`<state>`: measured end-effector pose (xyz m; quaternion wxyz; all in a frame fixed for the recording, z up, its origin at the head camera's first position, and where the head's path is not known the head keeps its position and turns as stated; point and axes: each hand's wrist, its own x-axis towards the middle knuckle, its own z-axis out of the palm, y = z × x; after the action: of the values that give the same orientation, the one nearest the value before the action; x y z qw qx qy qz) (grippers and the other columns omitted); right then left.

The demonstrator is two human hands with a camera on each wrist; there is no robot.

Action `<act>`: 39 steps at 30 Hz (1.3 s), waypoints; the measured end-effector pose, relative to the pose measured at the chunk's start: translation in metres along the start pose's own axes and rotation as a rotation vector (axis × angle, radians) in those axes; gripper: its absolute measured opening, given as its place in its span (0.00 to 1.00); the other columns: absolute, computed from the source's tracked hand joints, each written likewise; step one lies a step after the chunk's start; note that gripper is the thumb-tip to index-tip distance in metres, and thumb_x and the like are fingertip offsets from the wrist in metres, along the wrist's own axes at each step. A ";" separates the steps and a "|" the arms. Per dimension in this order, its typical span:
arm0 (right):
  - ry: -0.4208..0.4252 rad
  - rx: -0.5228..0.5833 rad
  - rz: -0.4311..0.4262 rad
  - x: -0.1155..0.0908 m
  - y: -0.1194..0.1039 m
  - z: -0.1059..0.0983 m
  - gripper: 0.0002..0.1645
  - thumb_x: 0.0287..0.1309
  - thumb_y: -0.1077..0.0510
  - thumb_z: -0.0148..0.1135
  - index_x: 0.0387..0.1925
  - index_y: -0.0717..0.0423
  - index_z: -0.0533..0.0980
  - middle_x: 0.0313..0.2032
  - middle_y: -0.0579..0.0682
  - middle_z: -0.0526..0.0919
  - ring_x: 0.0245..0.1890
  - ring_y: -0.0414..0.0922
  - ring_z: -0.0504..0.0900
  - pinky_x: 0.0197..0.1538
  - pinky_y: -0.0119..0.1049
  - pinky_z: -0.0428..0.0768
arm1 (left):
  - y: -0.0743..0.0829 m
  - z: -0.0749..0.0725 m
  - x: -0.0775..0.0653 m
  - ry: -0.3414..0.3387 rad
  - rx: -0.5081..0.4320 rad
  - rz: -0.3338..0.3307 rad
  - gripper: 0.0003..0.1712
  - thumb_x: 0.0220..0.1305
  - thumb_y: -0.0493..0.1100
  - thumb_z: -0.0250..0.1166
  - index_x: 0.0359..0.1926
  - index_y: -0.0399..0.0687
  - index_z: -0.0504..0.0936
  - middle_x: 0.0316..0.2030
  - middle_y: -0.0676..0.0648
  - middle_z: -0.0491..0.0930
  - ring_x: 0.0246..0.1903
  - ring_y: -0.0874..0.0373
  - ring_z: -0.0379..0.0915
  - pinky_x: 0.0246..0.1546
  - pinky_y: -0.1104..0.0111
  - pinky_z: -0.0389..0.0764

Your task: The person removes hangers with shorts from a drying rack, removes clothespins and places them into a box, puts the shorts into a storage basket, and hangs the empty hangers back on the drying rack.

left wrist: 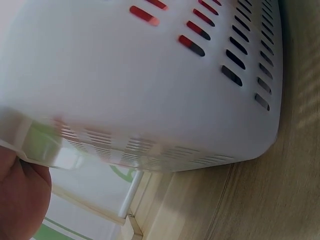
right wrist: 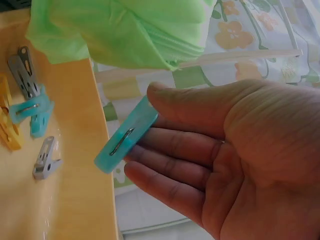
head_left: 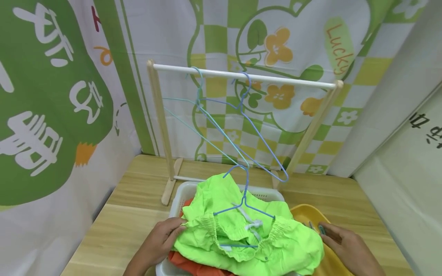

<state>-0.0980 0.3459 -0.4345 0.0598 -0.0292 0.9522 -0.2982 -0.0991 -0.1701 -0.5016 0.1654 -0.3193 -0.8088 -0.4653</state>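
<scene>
Bright green shorts (head_left: 293,245) with an elastic waistband and white drawstring lie over a white basket (head_left: 184,191). A blue hanger (head_left: 246,191) sits inside the waistband, its hook pointing up. At the left edge of the shorts, my left hand (head_left: 160,241) pinches the cloth between thumb and fingers; only part of that hand (left wrist: 22,200) shows in the left wrist view, beside the basket's rim. My right hand (head_left: 352,249) holds a teal clothespin (right wrist: 127,135) between thumb and fingers, just right of the shorts and over the yellow tray (head_left: 304,211).
Behind the basket stands a rack with a white rail (head_left: 276,78), carrying a teal hanger (head_left: 221,128) and a blue hanger (head_left: 262,140). Orange cloth (head_left: 190,264) lies under the shorts. Several clothespins, one grey (right wrist: 46,160), lie in the tray. Printed curtains (head_left: 162,34) surround the wooden table (head_left: 114,226).
</scene>
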 end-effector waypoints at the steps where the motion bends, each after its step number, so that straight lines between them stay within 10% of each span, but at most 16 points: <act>1: 0.001 0.001 -0.001 0.000 0.000 0.000 0.34 0.73 0.48 0.63 0.64 0.73 0.73 0.58 0.68 0.80 0.54 0.62 0.82 0.51 0.59 0.82 | 0.000 0.000 0.000 -0.003 -0.004 -0.003 0.16 0.71 0.29 0.62 0.48 0.56 0.84 0.43 0.57 0.84 0.42 0.59 0.82 0.42 0.67 0.83; 11: 0.077 -0.026 -0.079 -0.009 0.001 0.002 0.28 0.76 0.47 0.60 0.63 0.65 0.78 0.58 0.67 0.80 0.51 0.61 0.84 0.46 0.52 0.84 | -0.001 -0.001 0.002 -0.001 0.001 0.020 0.15 0.71 0.29 0.62 0.47 0.55 0.84 0.42 0.57 0.84 0.41 0.60 0.82 0.41 0.69 0.83; 19: 0.213 0.076 -0.314 -0.007 -0.012 0.009 0.16 0.80 0.58 0.52 0.56 0.50 0.84 0.52 0.43 0.87 0.52 0.32 0.81 0.48 0.18 0.76 | -0.003 -0.001 0.002 0.008 -0.006 0.039 0.15 0.70 0.28 0.63 0.46 0.54 0.83 0.41 0.57 0.83 0.40 0.61 0.81 0.40 0.71 0.81; 31: -0.034 0.210 -0.202 -0.004 -0.025 0.012 0.19 0.74 0.54 0.62 0.59 0.58 0.81 0.59 0.59 0.82 0.56 0.31 0.76 0.49 0.30 0.81 | -0.001 -0.002 0.003 -0.006 -0.019 0.049 0.17 0.68 0.26 0.63 0.45 0.54 0.82 0.40 0.57 0.83 0.39 0.63 0.80 0.40 0.72 0.81; 39: 0.001 0.200 -0.406 -0.007 -0.025 0.020 0.14 0.71 0.63 0.63 0.47 0.40 0.84 0.53 0.43 0.86 0.63 0.33 0.67 0.58 0.19 0.66 | 0.005 -0.007 0.007 -0.067 -0.080 0.010 0.16 0.71 0.28 0.61 0.45 0.57 0.83 0.37 0.59 0.82 0.35 0.66 0.77 0.36 0.70 0.81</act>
<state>-0.0882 0.3144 -0.4355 0.0009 -0.2142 0.8926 -0.3968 -0.1015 -0.1718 -0.4911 0.1277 -0.3450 -0.7931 -0.4854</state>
